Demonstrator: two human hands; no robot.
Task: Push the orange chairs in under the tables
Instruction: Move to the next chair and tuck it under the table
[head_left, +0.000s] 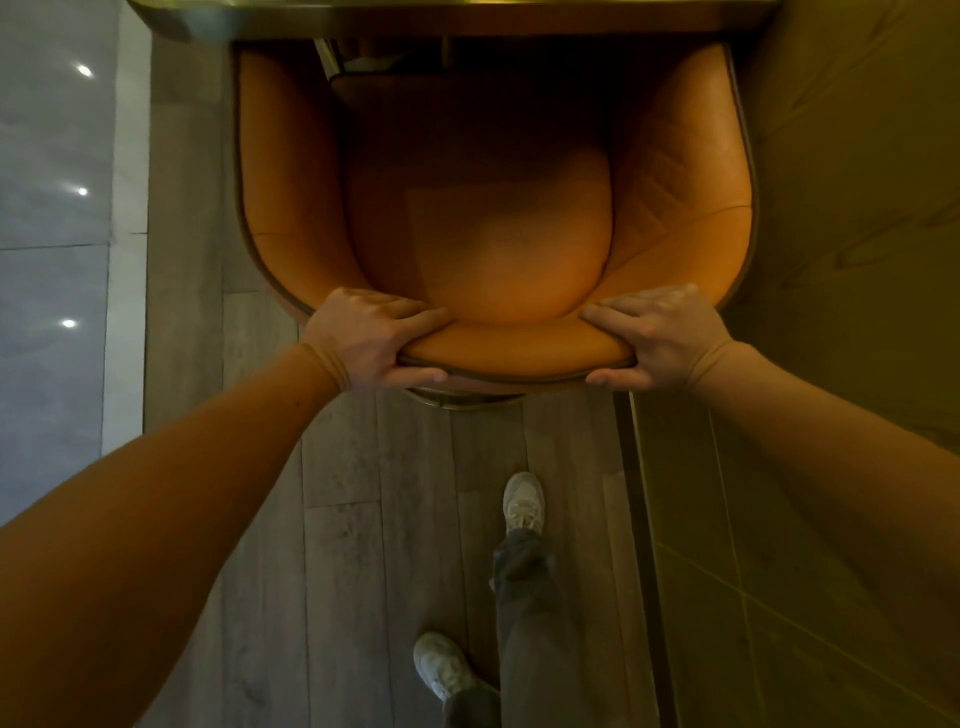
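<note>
An orange leather tub chair (493, 218) fills the upper middle of the head view, seen from above. Its curved backrest rim faces me. My left hand (371, 340) grips the rim at its left side, fingers over the top and thumb underneath. My right hand (657, 340) grips the rim at its right side in the same way. The front of the seat lies in shadow under the edge of a table (467, 18) that runs along the top of the view.
A dark wooden wall or panel (841, 260) stands close along the chair's right side. Grey wood-look floor (363, 493) lies under me, with pale glossy tiles (52, 208) at the left. My feet in light sneakers (522, 501) stand behind the chair.
</note>
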